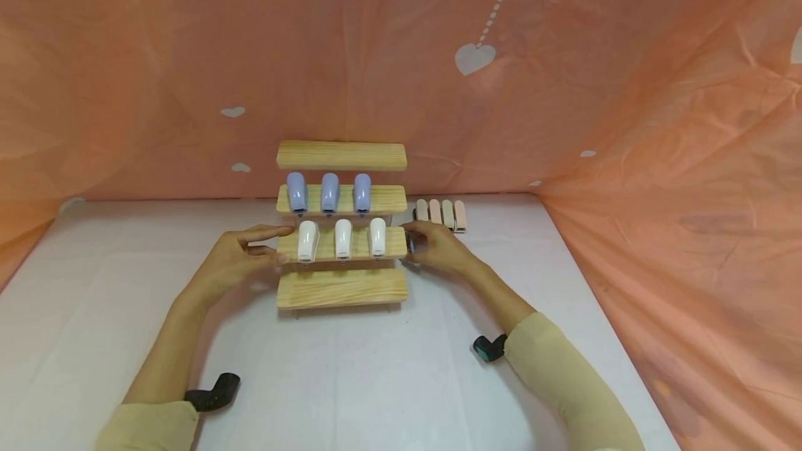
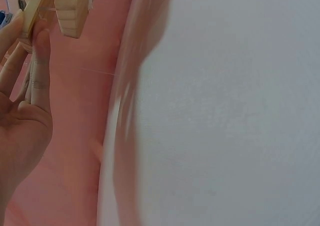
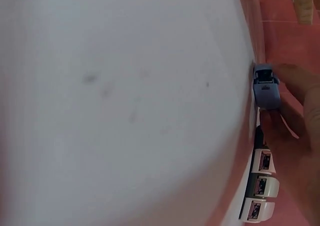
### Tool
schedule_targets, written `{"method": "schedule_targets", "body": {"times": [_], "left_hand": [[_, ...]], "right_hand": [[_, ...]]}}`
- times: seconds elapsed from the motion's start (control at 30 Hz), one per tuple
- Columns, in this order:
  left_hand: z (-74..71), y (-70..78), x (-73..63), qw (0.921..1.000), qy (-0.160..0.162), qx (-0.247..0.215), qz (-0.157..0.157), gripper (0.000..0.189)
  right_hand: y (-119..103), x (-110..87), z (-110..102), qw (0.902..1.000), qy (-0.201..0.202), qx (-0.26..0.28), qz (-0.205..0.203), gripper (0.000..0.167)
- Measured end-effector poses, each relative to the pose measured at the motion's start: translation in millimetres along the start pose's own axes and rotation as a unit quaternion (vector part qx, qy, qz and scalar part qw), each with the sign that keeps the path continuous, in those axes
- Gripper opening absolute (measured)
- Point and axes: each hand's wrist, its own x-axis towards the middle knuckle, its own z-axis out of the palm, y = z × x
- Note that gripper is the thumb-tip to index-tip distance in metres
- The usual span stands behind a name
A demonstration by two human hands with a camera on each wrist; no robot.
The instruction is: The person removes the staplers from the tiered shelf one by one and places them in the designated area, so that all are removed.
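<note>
Rack (image 1: 341, 289): lilac staplers (image 1: 329, 192) above white staplers (image 1: 342, 237).
Left hand (image 1: 234, 259): pinching the rack's left end.
Right hand (image 1: 441, 250): clamped on a blue stapler (image 3: 267, 95).

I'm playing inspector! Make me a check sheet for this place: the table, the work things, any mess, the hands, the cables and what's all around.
Surface: white table; small dark specks show in the right wrist view.
Job's things: wooden shelf with four boards; three lavender staplers on the second board from the top, three white staplers on the third; four pale staplers in a row to the shelf's right.
Clutter: nothing seen.
Hands: left hand grips the shelf's left end; right hand holds a blue stapler beside the right end.
Cables: nothing seen.
Surroundings: orange-pink curtain with white hearts.
</note>
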Motion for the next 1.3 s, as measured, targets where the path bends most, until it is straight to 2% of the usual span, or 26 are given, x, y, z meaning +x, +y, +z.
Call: {"method": "schedule_targets", "body": {"times": [0.27,0.4,0.57,0.67,0.8,0.93,1.3], "left_hand": [[-0.5,-0.6,0.2,1.0000,0.000,0.004,0.005,0.052],[-0.6,-0.1,0.2,1.0000,0.000,0.006,0.004,0.053],[-0.7,0.2,0.6,1.0000,-0.003,0.010,-0.001,0.053],[-0.9,0.0,0.8,0.9999,-0.003,0.011,-0.002,0.054],[-0.9,-0.9,0.7,1.0000,-0.002,0.007,0.002,0.053],[-0.7,-1.7,0.2,1.0000,-0.003,0.002,0.002,0.053],[-1.1,-1.4,0.9,1.0000,-0.006,-0.004,0.003,0.052]], "right_hand": [[-3,4.4,3,0.9967,-0.044,-0.066,-0.013,0.056],[-4,2.7,2,0.9963,-0.036,-0.075,-0.019,0.055],[-3,-3.9,0,0.9974,-0.016,-0.069,-0.013,0.065],[-2,-9.2,-2,0.9986,-0.005,-0.052,-0.002,0.068],[2,-15.8,-4,0.9997,0.014,0.016,0.015,0.066],[6,-21.2,-6,0.9962,0.037,0.072,0.032,0.065],[19,-33.3,-11,0.9860,0.074,0.140,0.053,0.064]]}}
